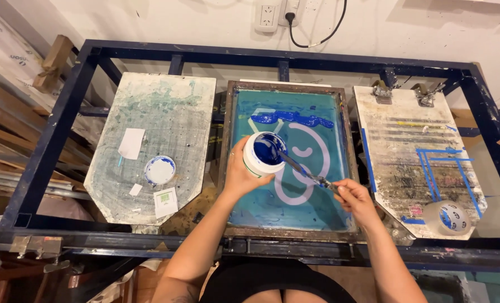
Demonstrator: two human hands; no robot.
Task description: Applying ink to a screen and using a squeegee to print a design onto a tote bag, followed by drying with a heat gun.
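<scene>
The left hand (240, 175) wraps its grip shut around a small white tub (263, 152) of deep blue ink, tipped slightly toward the person, its mouth open and its inside coated blue. The right hand (355, 196) pinches a thin stick (306, 173) closed between its fingers; the stick runs up and left from that grip, its far end dipped in the tub.

Both hands hover over a teal screen (317, 207) in a brown wooden frame, bearing a pale looping shape. A streak of blue ink (292, 118) lies across the screen just beyond the tub.

Left of the left grip, well apart, a stained board (165, 106) carries the tub's lid (160, 169) and paper scraps. Right of the right grip, another board (407, 168) with blue tape lines holds a tape roll (447, 217) near its close corner. A dark blue metal frame (48, 140) rims everything; the screen frame's edges lie close on both sides of the hands, with open screen surface below them.
</scene>
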